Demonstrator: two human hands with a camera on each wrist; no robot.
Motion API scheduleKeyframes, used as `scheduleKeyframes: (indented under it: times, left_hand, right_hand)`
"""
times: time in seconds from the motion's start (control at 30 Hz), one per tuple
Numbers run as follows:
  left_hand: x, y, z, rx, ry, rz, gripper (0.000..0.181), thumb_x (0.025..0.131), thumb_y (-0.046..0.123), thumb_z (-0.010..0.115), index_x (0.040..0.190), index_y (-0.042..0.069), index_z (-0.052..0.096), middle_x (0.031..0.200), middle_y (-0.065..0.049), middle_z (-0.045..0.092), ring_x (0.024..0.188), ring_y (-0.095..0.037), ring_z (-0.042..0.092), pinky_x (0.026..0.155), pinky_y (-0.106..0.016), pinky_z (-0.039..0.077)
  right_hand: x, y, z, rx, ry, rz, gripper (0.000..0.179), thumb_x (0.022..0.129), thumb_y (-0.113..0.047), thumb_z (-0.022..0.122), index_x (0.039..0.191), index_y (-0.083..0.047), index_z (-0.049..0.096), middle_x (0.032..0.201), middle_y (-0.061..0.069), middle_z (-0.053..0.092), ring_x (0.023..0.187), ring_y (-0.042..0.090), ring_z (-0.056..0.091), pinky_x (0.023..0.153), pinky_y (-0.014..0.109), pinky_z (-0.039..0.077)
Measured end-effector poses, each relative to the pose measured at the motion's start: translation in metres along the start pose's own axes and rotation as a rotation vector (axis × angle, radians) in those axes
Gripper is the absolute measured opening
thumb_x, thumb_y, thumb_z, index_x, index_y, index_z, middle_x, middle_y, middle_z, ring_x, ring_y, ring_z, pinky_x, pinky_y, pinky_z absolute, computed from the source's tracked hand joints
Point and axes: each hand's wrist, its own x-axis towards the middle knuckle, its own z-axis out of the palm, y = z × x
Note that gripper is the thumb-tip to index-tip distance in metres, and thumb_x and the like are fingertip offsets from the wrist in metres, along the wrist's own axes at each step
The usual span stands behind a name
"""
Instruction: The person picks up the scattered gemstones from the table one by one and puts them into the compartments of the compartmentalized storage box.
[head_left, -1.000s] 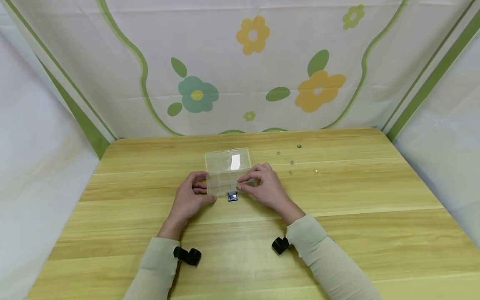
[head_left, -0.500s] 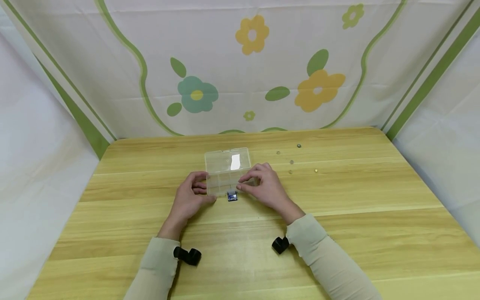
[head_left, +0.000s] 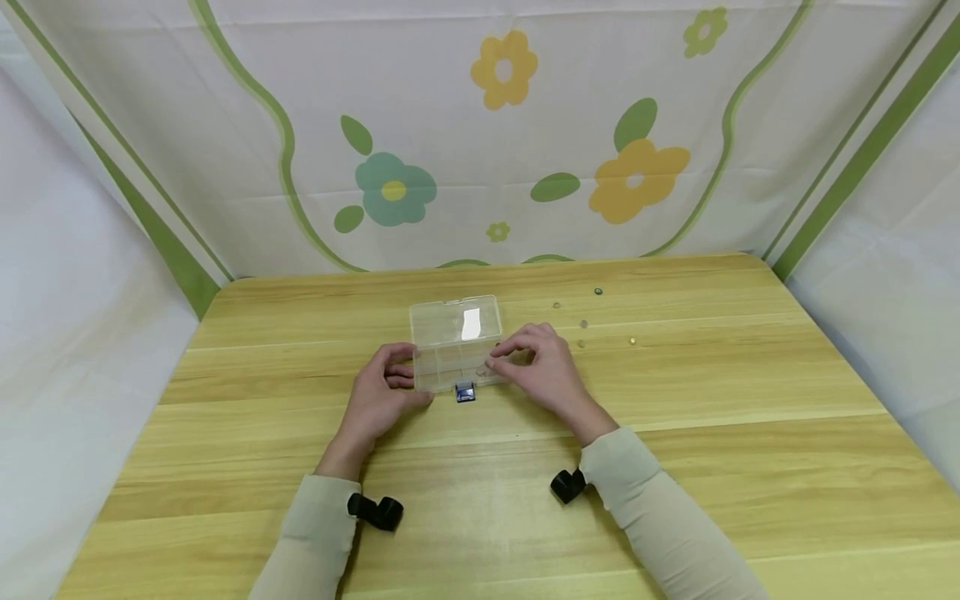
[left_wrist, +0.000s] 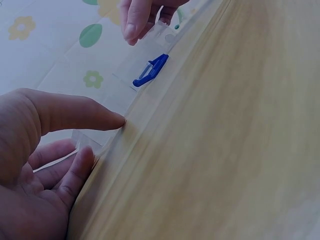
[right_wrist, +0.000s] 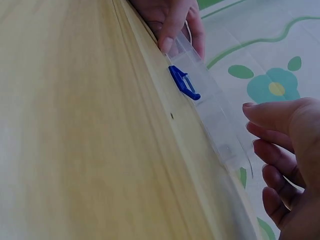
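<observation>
Hands partly hide clear box; round piece inside faint.

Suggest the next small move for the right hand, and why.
Probably the right hand should reach for the nearest loose disc: it appears to hold nothing, one boxed disc seems visible, and the left hand holds the open box.

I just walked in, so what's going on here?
A person's left hand holds the left end of an open, clear compartment box with a blue latch. Their right hand hovers by the box's right end, apparently holding nothing. At least one small round piece lies in the box near that hand; five more pieces lie on the table, to the right.
</observation>
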Motion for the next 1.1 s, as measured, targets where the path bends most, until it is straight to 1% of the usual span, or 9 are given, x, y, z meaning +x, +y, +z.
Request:
scheduleKeyframes:
  times: [0.1,0.2,0.23,0.33,0.43,0.47,0.53,0.77,1.1]
  left_hand:
    - [0.001,-0.001,0.0,-0.002,0.0,0.001,0.074,0.081,-0.002,0.088,0.148,0.01,0.058,0.124,-0.019,0.065,0.107,-0.027,0.066,0.091,-0.026,0.054]
    - [0.001,-0.001,0.0,-0.008,0.001,-0.001,0.074,0.081,-0.002,0.088,0.148,0.01,0.058,0.124,-0.019,0.065,0.107,-0.027,0.066,0.09,-0.025,0.054]
    - [0.001,-0.001,0.0,-0.01,0.001,-0.001,0.074,0.081,-0.002,0.088,0.148,0.01,0.058,0.124,-0.019,0.065,0.107,-0.027,0.066,0.09,-0.025,0.054]
    - [0.0,-0.001,0.0,-0.012,0.0,-0.001,0.074,0.081,-0.002,0.088,0.147,0.01,0.059,0.124,-0.019,0.065,0.107,-0.027,0.066,0.09,-0.025,0.054]
    - [0.0,-0.001,-0.001,-0.013,-0.002,-0.003,0.074,0.081,-0.001,0.088,0.148,0.011,0.059,0.125,-0.019,0.065,0.107,-0.028,0.065,0.092,-0.027,0.054]
    - [0.0,0.0,-0.001,-0.014,-0.003,-0.003,0.074,0.081,-0.001,0.088,0.148,0.011,0.059,0.125,-0.019,0.065,0.107,-0.028,0.065,0.092,-0.028,0.054]
    - [0.0,0.0,-0.001,-0.016,-0.005,-0.004,0.074,0.081,-0.001,0.088,0.148,0.011,0.059,0.125,-0.019,0.065,0.108,-0.028,0.065,0.093,-0.029,0.054]
    - [0.0,0.001,-0.001,-0.018,-0.007,-0.002,0.074,0.081,-0.001,0.088,0.148,0.011,0.058,0.126,-0.019,0.065,0.108,-0.028,0.066,0.093,-0.029,0.054]
    - [0.0,0.0,0.0,-0.014,-0.007,-0.002,0.074,0.081,-0.001,0.088,0.148,0.01,0.058,0.125,-0.019,0.065,0.108,-0.028,0.065,0.092,-0.027,0.054]
  right_hand:
    - [0.001,0.004,-0.006,0.001,0.027,0.026,0.009,0.09,-0.027,0.089,0.096,-0.022,0.085,0.102,-0.004,0.074,0.101,0.02,0.055,0.085,0.035,0.047]
    - [0.002,0.01,-0.011,0.0,0.056,0.044,0.01,0.091,-0.028,0.088,0.098,-0.022,0.085,0.105,-0.002,0.075,0.102,0.022,0.056,0.088,0.04,0.046]
    - [0.003,0.012,-0.014,-0.004,0.066,0.047,0.011,0.091,-0.028,0.088,0.099,-0.021,0.085,0.105,-0.001,0.075,0.102,0.023,0.058,0.096,0.043,0.047]
    - [0.005,0.019,-0.021,-0.021,0.094,0.05,0.014,0.091,-0.027,0.088,0.101,-0.019,0.084,0.106,0.002,0.076,0.102,0.025,0.059,0.101,0.047,0.046]
    - [0.006,0.025,-0.028,-0.037,0.12,0.062,0.015,0.092,-0.027,0.087,0.103,-0.017,0.084,0.107,0.004,0.076,0.103,0.025,0.059,0.099,0.044,0.046]
    - [0.007,0.028,-0.031,-0.041,0.126,0.07,0.016,0.092,-0.028,0.087,0.104,-0.017,0.084,0.108,0.005,0.076,0.104,0.025,0.058,0.092,0.042,0.046]
    - [0.007,0.032,-0.036,-0.044,0.14,0.08,0.017,0.093,-0.029,0.086,0.105,-0.017,0.084,0.109,0.006,0.076,0.105,0.025,0.058,0.089,0.039,0.046]
    - [0.008,0.046,-0.049,-0.063,0.179,0.103,0.019,0.094,-0.03,0.085,0.106,-0.016,0.084,0.111,0.007,0.076,0.107,0.027,0.059,0.09,0.038,0.046]
    - [0.009,0.057,-0.063,-0.042,0.206,0.191,0.023,0.097,-0.035,0.082,0.11,-0.016,0.084,0.12,0.008,0.073,0.113,0.026,0.059,0.092,0.037,0.047]
